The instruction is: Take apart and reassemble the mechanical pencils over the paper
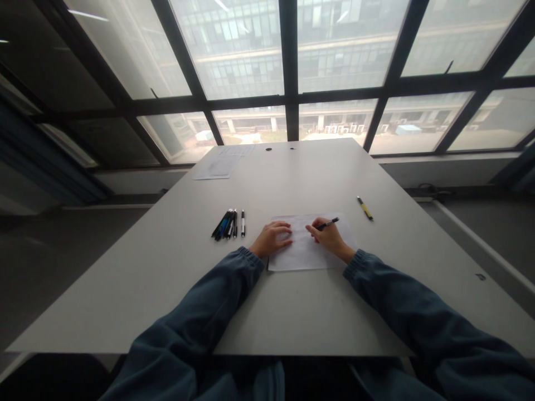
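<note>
A white sheet of paper (301, 258) lies in front of me on the table. My left hand (272, 238) rests flat over its left edge, fingers spread. In my right hand (330, 237) is a black pen (331, 222), gripped as for writing, its back end pointing up and to the right. The fingers hide the pen's tip, and any marks on the paper are too faint to make out. Left of the sheet sits a bunch of pens (225, 224), with a black-and-white pen (243, 223) just beside it.
A yellow-and-black pen (365, 209) lies to the right beyond the paper. Several printed sheets (221, 165) are at the table's far left corner. Two small dark spots are near the far edge of the white table (309, 312), and large windows stand behind it.
</note>
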Available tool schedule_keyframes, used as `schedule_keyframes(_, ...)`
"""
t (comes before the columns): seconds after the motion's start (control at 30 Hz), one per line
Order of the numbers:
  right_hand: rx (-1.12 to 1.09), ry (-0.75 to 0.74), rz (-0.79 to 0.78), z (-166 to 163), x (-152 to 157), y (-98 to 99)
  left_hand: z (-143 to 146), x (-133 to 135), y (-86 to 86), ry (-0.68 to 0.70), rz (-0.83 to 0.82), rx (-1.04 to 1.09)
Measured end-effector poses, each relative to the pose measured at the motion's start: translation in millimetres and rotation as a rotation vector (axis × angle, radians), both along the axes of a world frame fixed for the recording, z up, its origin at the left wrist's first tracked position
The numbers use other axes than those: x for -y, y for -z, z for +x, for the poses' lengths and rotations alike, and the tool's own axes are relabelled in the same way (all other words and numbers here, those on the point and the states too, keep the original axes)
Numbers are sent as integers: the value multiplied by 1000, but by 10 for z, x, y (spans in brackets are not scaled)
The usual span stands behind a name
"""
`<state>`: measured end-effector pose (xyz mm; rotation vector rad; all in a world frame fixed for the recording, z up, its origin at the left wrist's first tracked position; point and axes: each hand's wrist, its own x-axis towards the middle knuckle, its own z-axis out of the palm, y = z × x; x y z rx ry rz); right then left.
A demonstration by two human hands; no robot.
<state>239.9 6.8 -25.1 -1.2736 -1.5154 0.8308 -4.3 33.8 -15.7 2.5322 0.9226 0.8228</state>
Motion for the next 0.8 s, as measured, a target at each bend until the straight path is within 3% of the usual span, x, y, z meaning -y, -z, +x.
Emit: schedule_keyframes(0.8,60,9,-10,11,16,11,14,10,-19,-7,-8,14)
